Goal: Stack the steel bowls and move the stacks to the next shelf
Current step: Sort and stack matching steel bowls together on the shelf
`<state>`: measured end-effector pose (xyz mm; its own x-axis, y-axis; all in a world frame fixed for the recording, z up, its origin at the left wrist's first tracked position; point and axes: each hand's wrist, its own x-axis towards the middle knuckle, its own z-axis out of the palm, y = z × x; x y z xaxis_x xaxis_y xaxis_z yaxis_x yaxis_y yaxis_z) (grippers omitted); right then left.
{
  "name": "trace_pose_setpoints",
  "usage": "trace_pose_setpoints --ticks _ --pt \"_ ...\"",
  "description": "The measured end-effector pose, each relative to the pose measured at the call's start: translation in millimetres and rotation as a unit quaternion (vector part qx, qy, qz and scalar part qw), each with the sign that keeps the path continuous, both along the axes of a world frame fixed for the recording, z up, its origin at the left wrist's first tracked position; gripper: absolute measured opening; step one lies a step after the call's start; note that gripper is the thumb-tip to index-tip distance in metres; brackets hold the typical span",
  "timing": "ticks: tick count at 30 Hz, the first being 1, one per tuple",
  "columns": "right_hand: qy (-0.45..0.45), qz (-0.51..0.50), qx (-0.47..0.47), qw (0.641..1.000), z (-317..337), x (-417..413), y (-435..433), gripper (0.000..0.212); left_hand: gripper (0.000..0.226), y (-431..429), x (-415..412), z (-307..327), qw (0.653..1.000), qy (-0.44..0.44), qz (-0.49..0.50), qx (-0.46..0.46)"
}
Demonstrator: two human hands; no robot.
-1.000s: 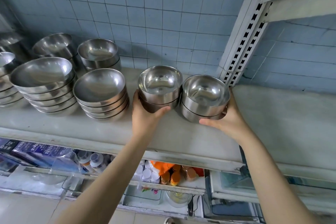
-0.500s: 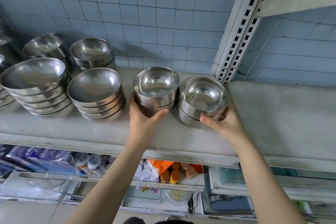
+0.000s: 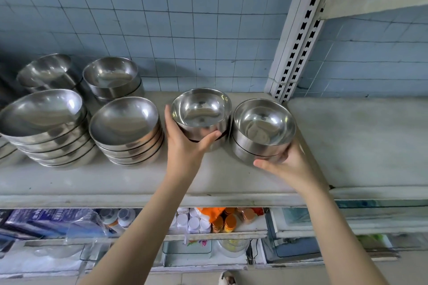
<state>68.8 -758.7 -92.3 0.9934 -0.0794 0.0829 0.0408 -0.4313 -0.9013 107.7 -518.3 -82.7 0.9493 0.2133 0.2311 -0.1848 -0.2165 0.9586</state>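
Farther right now: shiny left stack (image 3: 201, 113) in curled left hand (image 3: 185, 148), right stack (image 3: 264, 127) in curled right hand (image 3: 289, 164)

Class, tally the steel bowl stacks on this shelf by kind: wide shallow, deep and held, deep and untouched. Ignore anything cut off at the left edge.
Wide shallow stacks: 2
Deep held stacks, in left hand and right hand: 2
Deep untouched stacks: 2
Total: 6
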Motion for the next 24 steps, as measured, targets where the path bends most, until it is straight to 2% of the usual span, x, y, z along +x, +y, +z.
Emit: trace_pose_setpoints --ticks 4,6,8,11,13,18,24 --pt "-0.021 0.002 -0.013 1.000 -1 -10 0 0.094 0.128 -2 -11 18 0.998 -0.063 -0.012 -0.006" --pt "-0.023 0.008 0.010 1.000 -2 -10 5 0.100 0.126 -6 -14 38 0.995 -0.081 -0.059 -0.017" --pt "-0.020 0.004 0.036 0.999 -5 -10 7 0.108 0.112 -16 -15 54 0.987 -0.082 -0.140 -0.013" --pt "-0.020 0.003 0.039 0.999 -6 -11 8 0.125 0.099 -37 -10 61 0.972 -0.075 -0.210 0.079" --pt "-0.020 -0.006 0.045 0.999 -8 -10 7 0.132 0.104 -48 -8 58 0.962 -0.073 -0.225 0.136" --pt "-0.017 -0.018 0.037 0.999 -13 -10 4 0.129 0.121 -50 -2 38 0.951 -0.049 -0.234 0.197" --pt "-0.036 -0.011 0.041 0.998 -10 -9 4 0.120 0.120 -49 -1 41 0.943 -0.039 -0.227 0.239"
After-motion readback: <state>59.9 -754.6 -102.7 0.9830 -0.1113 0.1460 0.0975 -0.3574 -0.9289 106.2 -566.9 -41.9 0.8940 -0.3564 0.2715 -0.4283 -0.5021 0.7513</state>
